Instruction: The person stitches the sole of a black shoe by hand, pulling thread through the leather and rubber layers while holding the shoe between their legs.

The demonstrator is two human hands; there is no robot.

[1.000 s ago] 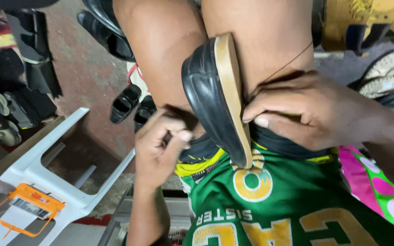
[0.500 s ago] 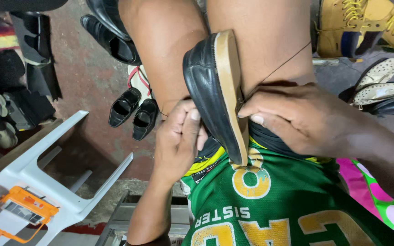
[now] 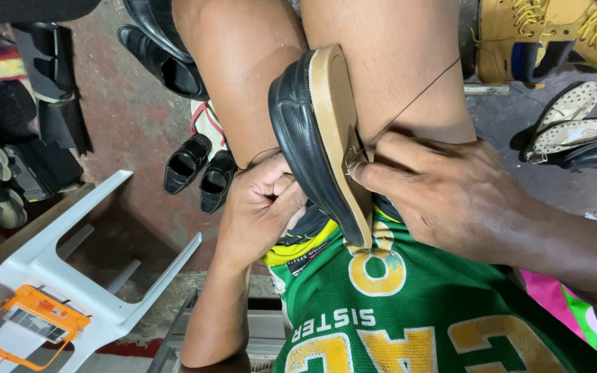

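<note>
Clearly I have a black leather shoe wedged upright between my bare knees, its tan sole turned toward my right side and the toe pointing away from me. My left hand is curled against the upper on the left, fingers folded in so that its grip looks closed on the leather, though I cannot see how much it really clamps. My right hand sits at the sole's edge with thumb and fingertips pinched together on what seems to be a needle or awl tip — it is too small to tell which — and a thin dark thread runs taut from there up across my right leg.

I judge the shoe light and fairly stiff along the sole, with a softer, smoother upper that could slip under a loose hold; the firm places to take it are the sole rim and the heel end near my lap. The thread is the fragile part — it would snag or snap on a hard pull.

Room is tight: my knees box the shoe in on both sides, and my green jersey lies just below it. A white plastic chair stands to the left, a pair of small black heeled shoes rests on the floor beyond my left knee, and tan boots lie far right. Open space is mostly upward and to the right, along the thread's line.
</note>
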